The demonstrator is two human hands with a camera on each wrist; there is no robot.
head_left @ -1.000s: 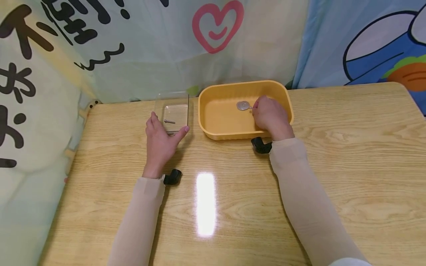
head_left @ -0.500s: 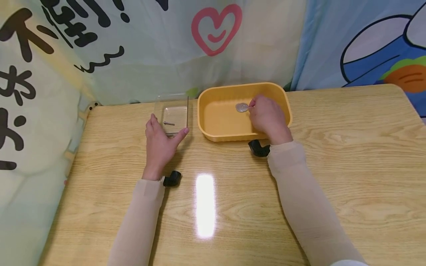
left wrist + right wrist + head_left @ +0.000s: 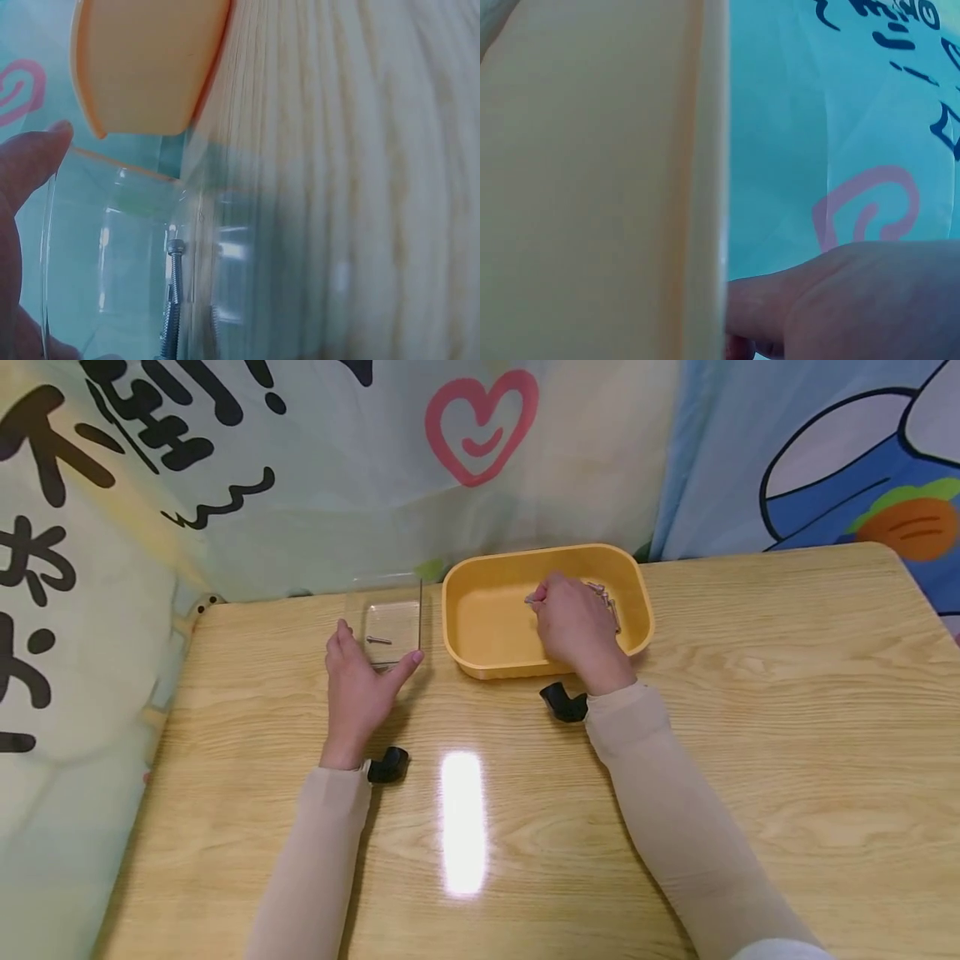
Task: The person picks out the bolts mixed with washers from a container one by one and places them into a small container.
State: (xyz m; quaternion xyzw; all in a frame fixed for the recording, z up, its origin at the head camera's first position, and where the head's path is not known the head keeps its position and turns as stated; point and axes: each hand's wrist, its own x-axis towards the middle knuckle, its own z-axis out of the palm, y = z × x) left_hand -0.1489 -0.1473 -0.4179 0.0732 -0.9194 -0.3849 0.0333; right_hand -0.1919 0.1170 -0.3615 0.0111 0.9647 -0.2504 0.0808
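Observation:
My left hand [image 3: 358, 693] holds the near end of a clear plastic box [image 3: 403, 610], thumb at its right side and fingers at its left. Inside lies a metal screw [image 3: 378, 640]; the left wrist view shows its round head and threaded shank [image 3: 174, 277]. My right hand [image 3: 573, 620] reaches down into a yellow tray [image 3: 480, 635], fingers bent. By its fingertips the edge of a silver round piece [image 3: 529, 599] shows, mostly covered. Whether the fingers pinch it cannot be seen; in the right wrist view the tray wall [image 3: 600, 180] hides the fingertips.
Several more screws [image 3: 613, 612] lie at the tray's right end, beside my right hand. The wooden table [image 3: 525, 827] ends at the back against a printed cloth [image 3: 337, 485]. Box and tray stand side by side with a narrow gap.
My right hand has moved left inside the tray, over the silver round piece. That uncovers screws at the tray's right end. My left hand stays at the clear box.

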